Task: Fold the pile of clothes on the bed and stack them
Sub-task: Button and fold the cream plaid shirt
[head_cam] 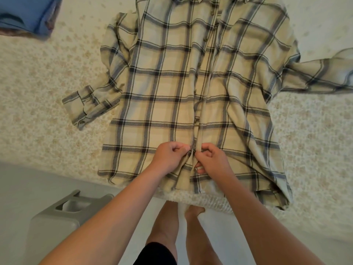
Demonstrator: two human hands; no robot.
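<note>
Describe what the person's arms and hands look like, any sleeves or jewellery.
Both forearms are bare right up to the picture's edge, with no sleeves showing. The left hand and right hand wear no gloves; no rings, watch or bracelets are visible.

1. Your arms are bare all the way up, no sleeves, watch or rings showing on your left hand or right hand.
2. Black shorts.
3. Legs and feet bare too.
</note>
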